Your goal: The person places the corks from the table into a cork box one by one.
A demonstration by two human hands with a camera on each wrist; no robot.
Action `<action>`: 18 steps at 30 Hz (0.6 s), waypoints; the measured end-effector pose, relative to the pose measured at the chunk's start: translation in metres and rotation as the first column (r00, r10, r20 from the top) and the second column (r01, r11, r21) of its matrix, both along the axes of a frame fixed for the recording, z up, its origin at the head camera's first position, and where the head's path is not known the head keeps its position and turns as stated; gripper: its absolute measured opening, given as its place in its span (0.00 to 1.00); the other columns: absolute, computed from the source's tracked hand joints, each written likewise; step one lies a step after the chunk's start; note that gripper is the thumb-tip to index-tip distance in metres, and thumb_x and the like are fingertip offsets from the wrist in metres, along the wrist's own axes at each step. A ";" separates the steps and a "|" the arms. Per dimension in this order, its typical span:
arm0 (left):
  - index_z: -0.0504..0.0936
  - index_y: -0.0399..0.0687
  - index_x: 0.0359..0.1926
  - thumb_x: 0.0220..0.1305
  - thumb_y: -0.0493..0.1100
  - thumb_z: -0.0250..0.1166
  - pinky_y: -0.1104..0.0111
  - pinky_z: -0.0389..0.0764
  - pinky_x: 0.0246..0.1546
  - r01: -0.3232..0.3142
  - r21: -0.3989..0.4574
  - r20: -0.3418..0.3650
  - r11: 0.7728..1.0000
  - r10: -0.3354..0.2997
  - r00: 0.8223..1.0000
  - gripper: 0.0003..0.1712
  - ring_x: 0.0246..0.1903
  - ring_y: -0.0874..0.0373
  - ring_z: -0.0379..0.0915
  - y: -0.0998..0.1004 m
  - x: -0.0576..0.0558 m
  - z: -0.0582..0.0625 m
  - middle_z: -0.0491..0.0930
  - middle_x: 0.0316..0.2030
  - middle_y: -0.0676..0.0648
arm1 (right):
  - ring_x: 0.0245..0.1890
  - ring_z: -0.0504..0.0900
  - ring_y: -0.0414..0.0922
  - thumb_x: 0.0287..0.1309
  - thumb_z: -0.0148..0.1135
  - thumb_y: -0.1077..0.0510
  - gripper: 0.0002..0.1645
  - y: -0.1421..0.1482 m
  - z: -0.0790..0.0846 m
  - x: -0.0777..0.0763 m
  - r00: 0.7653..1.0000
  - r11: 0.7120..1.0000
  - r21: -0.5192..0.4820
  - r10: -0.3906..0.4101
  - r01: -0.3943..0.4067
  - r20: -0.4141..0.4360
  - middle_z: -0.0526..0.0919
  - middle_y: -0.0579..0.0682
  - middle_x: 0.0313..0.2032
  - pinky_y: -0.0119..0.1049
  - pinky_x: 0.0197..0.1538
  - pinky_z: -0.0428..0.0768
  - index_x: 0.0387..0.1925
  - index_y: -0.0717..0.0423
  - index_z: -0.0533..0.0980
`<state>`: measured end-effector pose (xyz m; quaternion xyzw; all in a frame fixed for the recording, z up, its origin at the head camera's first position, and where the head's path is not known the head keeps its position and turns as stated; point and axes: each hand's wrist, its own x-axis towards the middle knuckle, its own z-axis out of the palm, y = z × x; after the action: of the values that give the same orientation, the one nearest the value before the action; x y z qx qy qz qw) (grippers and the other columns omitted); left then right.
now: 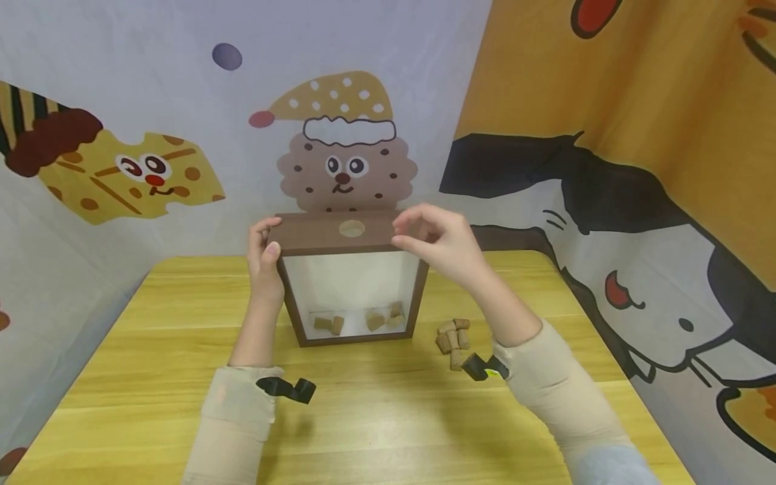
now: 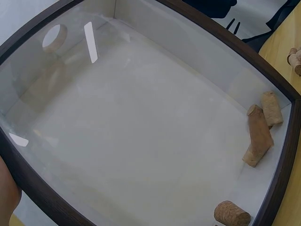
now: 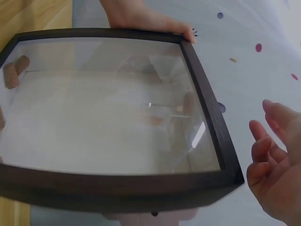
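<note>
A dark brown wooden display box (image 1: 309, 236) with a clear front stands upright on the table. Its top has a round hole (image 1: 351, 229). My left hand (image 1: 265, 266) grips the box's upper left corner, thumb at the front edge and fingers over the top. Several corks (image 2: 260, 134) lie on the floor of the box behind the clear pane. By the upper right corner is my right hand (image 1: 445, 242), fingers bent and thumb apart. The right wrist view shows nothing between that hand's fingers (image 3: 263, 150).
A small pile of several loose corks (image 1: 451, 337) lies on the wooden table (image 1: 364, 417), to the right of the box. Close behind the box hangs a cloth backdrop (image 1: 242, 121) with cartoon prints, which continues along both sides.
</note>
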<state>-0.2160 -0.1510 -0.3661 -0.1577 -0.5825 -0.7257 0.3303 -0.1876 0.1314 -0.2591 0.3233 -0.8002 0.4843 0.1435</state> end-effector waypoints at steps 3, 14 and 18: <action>0.75 0.55 0.51 0.50 0.68 0.62 0.53 0.40 0.62 0.002 -0.005 0.007 1.000 -0.002 1.000 0.33 0.64 0.49 0.50 0.000 0.001 0.001 0.67 0.58 0.47 | 0.18 0.69 0.43 0.53 0.69 0.63 0.09 0.012 -0.008 0.007 0.999 1.000 -0.024 0.016 -0.017 -0.051 0.82 0.43 0.33 0.33 0.20 0.66 0.38 0.54 0.81; 0.75 0.53 0.52 0.49 0.69 0.62 0.53 0.40 0.62 0.007 -0.013 0.006 1.000 -0.006 1.000 0.35 0.65 0.49 0.50 0.000 0.003 0.004 0.66 0.58 0.46 | 0.17 0.67 0.42 0.50 0.70 0.68 0.11 0.051 -0.051 0.020 1.000 1.000 0.028 -0.005 0.005 0.002 0.81 0.46 0.29 0.31 0.20 0.66 0.37 0.57 0.80; 0.75 0.53 0.52 0.49 0.69 0.62 0.54 0.40 0.62 0.009 -0.010 0.005 1.000 -0.009 1.000 0.35 0.64 0.49 0.50 -0.001 0.001 0.002 0.66 0.58 0.47 | 0.17 0.68 0.41 0.51 0.70 0.64 0.11 0.066 -0.069 0.023 0.996 0.995 0.087 -0.053 0.046 0.079 0.80 0.47 0.27 0.32 0.20 0.68 0.38 0.55 0.80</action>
<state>-0.2147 -0.1515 -0.3638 -0.1600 -0.5865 -0.7245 0.3249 -0.1647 0.1974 -0.3286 0.2895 -0.8331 0.4586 0.1090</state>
